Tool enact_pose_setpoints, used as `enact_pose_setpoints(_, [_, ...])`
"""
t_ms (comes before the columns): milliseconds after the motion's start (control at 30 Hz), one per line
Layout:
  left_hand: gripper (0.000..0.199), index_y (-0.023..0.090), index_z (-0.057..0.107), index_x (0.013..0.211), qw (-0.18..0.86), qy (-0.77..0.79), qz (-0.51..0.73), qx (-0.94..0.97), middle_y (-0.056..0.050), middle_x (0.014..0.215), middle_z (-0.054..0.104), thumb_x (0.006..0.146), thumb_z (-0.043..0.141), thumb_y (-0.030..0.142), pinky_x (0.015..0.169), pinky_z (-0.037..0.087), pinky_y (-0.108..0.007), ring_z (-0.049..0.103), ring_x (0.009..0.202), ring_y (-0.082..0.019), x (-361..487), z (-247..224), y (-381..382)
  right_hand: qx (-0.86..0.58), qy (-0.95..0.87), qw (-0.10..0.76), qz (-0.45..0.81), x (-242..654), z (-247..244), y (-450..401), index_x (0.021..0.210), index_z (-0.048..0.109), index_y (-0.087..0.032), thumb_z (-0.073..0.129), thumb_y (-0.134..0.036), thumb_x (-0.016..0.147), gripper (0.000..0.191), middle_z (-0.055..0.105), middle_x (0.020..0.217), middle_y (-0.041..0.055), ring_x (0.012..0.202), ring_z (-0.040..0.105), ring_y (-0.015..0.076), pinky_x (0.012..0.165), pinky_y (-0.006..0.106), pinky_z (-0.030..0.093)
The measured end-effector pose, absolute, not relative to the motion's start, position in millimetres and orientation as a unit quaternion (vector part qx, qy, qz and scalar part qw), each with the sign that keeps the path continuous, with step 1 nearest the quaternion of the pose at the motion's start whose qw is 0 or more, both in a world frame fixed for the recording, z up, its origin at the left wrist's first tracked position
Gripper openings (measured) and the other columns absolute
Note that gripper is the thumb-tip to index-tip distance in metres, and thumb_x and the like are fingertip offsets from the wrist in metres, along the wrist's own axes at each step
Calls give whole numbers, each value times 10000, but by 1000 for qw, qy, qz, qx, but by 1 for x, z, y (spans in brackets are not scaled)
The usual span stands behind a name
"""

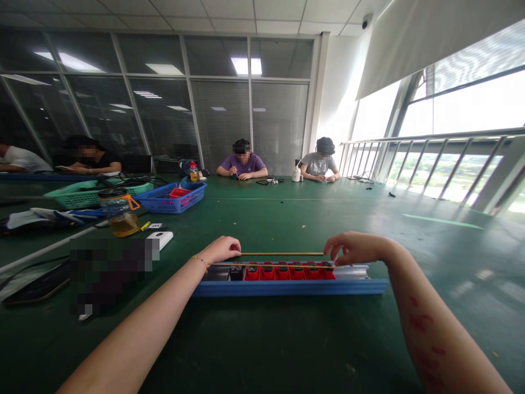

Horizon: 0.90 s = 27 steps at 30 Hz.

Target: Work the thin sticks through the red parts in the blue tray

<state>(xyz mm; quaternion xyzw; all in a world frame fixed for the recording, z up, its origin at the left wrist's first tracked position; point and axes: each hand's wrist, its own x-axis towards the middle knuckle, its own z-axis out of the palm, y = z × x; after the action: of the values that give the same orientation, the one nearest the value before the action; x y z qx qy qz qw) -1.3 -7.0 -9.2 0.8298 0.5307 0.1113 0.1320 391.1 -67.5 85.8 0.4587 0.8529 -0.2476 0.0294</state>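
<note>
A thin yellowish rubber band (283, 253) is stretched in two strands between my hands, above a long blue channel (287, 288). My left hand (223, 249) has its fingers curled closed on the band's left end. At the other end my right hand (342, 248) is bent downward, its fingers hooked closed on the band. Inside the channel several red holders (283, 272) with black tops sit in a row, with a black block (237, 272) to their left. The near strand passes in front of these parts. My fingertips are partly hidden.
At left stand a blue basket (172, 205), a green basket (74, 194) and a jar of amber liquid (123, 221). A white-ended object (162, 238) and a dark phone-like item (39, 284) lie nearer. Several people (241, 161) sit across the green table (262, 339).
</note>
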Motion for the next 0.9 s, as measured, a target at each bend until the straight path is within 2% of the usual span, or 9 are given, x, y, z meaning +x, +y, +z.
enact_pose_setpoints(100, [291, 212, 633, 779, 134, 531, 112, 829, 1, 774, 660, 699, 510, 463, 601, 399, -197, 587, 714, -140, -1, -9, -7, 477, 833, 69, -273, 387, 80, -69, 1074, 536, -234, 593, -244, 639, 439, 646, 989, 32, 668, 630, 148, 542, 208, 457])
enact_pose_setpoints(267, [287, 211, 632, 777, 129, 528, 114, 832, 1, 760, 658, 700, 507, 457, 600, 399, -199, 586, 703, -139, -2, -11, -5, 509, 815, 98, -257, 381, 72, -66, 998, 540, -207, 591, -224, 623, 379, 679, 784, 6, 633, 634, 161, 503, 210, 438])
enact_pose_setpoints(400, [272, 212, 629, 778, 133, 527, 114, 832, 2, 766, 656, 702, 511, 445, 592, 398, -197, 588, 704, -135, -4, -13, -4, 499, 846, 49, -182, 384, 78, -68, 935, 591, -214, 521, -183, 668, 279, 670, 701, -6, 618, 618, 149, 497, 201, 416])
enact_pose_setpoints(567, [254, 216, 623, 774, 133, 529, 112, 831, 6, 766, 656, 703, 517, 435, 594, 398, -197, 589, 706, -132, -4, -13, -4, 482, 874, -31, -57, 397, 96, -73, 842, 674, -242, 498, -230, 718, 216, 683, 762, 3, 678, 606, 158, 584, 220, 432])
enact_pose_setpoints(767, [254, 209, 622, 777, 152, 535, 113, 823, -3, 785, 658, 701, 520, 428, 604, 405, -200, 594, 723, -137, -5, -14, -3, 532, 844, -69, -15, 439, 106, -80, 846, 689, -251, 505, -310, 731, 224, 692, 784, 16, 695, 617, 188, 610, 258, 466])
enact_pose_setpoints(900, [257, 206, 625, 781, 155, 537, 116, 821, -7, 788, 661, 697, 522, 427, 614, 407, -205, 594, 729, -141, -5, -15, -3, 562, 824, -67, -10, 457, 96, -69, 822, 695, -243, 513, -289, 710, 218, 693, 775, 24, 684, 621, 193, 590, 262, 468])
